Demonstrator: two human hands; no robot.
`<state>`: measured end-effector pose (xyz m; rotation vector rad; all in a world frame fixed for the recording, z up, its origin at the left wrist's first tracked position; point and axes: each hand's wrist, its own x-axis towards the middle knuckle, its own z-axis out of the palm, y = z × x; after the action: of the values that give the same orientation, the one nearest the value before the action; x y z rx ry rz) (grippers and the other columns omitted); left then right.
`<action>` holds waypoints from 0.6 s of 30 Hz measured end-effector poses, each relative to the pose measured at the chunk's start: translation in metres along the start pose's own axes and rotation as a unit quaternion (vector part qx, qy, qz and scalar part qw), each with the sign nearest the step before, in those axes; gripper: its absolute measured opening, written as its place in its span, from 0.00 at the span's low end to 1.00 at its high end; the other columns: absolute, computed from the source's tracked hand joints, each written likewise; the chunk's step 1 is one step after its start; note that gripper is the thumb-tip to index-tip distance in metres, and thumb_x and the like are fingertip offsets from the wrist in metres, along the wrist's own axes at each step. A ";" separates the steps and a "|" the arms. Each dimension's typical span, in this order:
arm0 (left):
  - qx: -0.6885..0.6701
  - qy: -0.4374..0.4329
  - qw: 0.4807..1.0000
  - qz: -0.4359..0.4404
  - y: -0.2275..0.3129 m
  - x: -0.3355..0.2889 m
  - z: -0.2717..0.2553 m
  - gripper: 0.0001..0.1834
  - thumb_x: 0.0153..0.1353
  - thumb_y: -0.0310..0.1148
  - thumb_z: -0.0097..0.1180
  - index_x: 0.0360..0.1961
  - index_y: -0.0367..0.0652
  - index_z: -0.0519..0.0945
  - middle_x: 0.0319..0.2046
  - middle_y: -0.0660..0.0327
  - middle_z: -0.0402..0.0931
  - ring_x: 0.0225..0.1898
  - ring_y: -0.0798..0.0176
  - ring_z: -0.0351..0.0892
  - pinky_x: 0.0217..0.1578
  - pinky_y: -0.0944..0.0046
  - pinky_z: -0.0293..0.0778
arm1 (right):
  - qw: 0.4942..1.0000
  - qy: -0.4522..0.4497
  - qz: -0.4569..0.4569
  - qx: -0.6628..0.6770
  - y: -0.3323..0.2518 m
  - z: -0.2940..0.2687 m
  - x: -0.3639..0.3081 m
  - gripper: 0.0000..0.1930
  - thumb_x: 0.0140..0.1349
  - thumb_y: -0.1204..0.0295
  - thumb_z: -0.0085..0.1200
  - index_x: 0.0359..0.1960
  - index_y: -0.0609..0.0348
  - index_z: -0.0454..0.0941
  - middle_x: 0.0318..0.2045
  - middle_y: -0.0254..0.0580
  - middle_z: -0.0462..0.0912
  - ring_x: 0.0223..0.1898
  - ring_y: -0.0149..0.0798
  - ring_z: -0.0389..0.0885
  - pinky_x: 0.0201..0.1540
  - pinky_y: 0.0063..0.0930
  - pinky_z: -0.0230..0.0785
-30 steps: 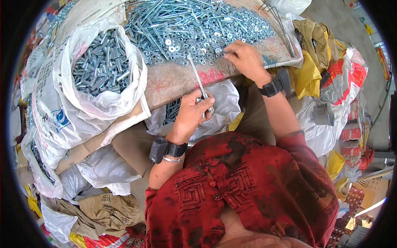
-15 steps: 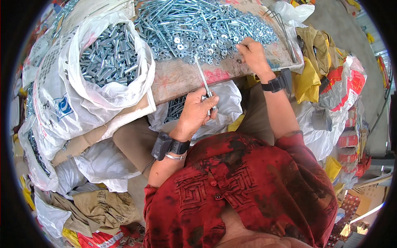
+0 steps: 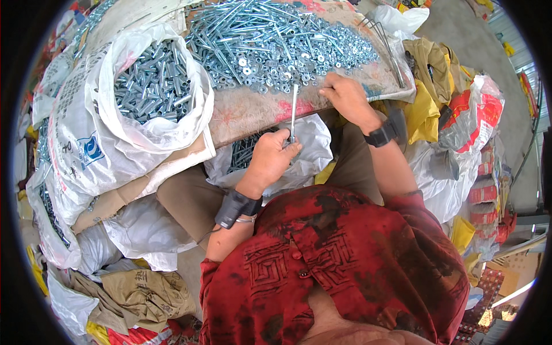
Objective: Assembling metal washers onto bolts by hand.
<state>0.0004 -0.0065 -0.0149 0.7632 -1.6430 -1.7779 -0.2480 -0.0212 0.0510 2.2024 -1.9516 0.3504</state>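
Note:
My left hand (image 3: 270, 161) is closed around the lower end of a long silvery bolt (image 3: 294, 109), which points up and away over the table edge. The fingers hide the bolt's lower part. To the right, my right hand (image 3: 348, 98) hangs over the front of the table with thumb and forefinger pinched together. Whatever lies between those fingertips is too small to make out. Just beyond both hands, loose washers (image 3: 270, 75) lie spread along the near side of a metal heap, with nuts (image 3: 359, 49) to the right and long bolts (image 3: 230, 34) behind.
A white woven sack (image 3: 86, 115) full of short metal sleeves (image 3: 152, 83) stands at the left. Below the table edge, a white bag (image 3: 313, 144) holds dark bolts (image 3: 244, 152). Bent wire rods (image 3: 388, 49) lie at the table's right end. Plastic bags (image 3: 471, 121) crowd the right side.
The bolt in my left hand has swung more upright, its tip shifting right. My right hand has come down and slightly left, nearer the bolt's tip.

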 end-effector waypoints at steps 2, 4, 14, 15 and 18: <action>0.371 0.056 0.925 0.066 0.008 -0.002 0.002 0.11 0.59 0.37 0.61 0.31 0.40 0.76 0.20 0.51 0.77 0.22 0.49 0.78 0.26 0.54 0.71 | 0.858 -0.082 0.137 0.489 -0.006 -0.015 -0.009 0.08 0.65 0.70 0.57 0.32 0.60 0.74 0.21 0.35 0.77 0.22 0.31 0.78 0.23 0.26 0.69; 0.392 0.045 0.917 0.059 0.013 -0.004 0.006 0.11 0.57 0.37 0.61 0.31 0.40 0.75 0.21 0.48 0.76 0.27 0.44 0.78 0.29 0.50 0.71 | 0.829 -0.088 0.121 0.539 -0.018 -0.032 -0.016 0.07 0.66 0.71 0.57 0.32 0.59 0.75 0.21 0.31 0.76 0.21 0.24 0.75 0.21 0.19 0.66; 0.457 0.050 0.876 0.148 0.013 -0.002 0.008 0.12 0.57 0.38 0.61 0.33 0.40 0.74 0.23 0.49 0.78 0.32 0.41 0.79 0.31 0.46 0.72 | 0.593 -0.180 0.190 0.762 -0.009 -0.025 -0.030 0.09 0.64 0.68 0.60 0.34 0.62 0.78 0.20 0.30 0.74 0.19 0.23 0.71 0.18 0.16 0.61; 0.457 0.050 0.876 0.147 0.013 -0.002 0.008 0.12 0.57 0.38 0.61 0.33 0.40 0.74 0.23 0.49 0.78 0.32 0.41 0.79 0.31 0.46 0.72 | 0.592 -0.180 0.190 0.762 -0.008 -0.018 -0.029 0.09 0.64 0.68 0.60 0.34 0.62 0.78 0.20 0.30 0.74 0.19 0.23 0.71 0.18 0.16 0.61; 0.421 0.062 0.890 0.161 0.010 0.001 0.008 0.10 0.58 0.34 0.61 0.33 0.39 0.76 0.21 0.51 0.76 0.25 0.49 0.80 0.28 0.52 0.71 | 0.623 -0.134 0.150 0.756 0.007 0.005 -0.016 0.11 0.65 0.65 0.60 0.34 0.62 0.79 0.22 0.30 0.74 0.19 0.24 0.71 0.19 0.17 0.60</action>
<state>-0.0061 -0.0025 -0.0041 0.8624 -2.2941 -0.7186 -0.2565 -0.0080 0.0418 2.5059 -2.4844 2.7156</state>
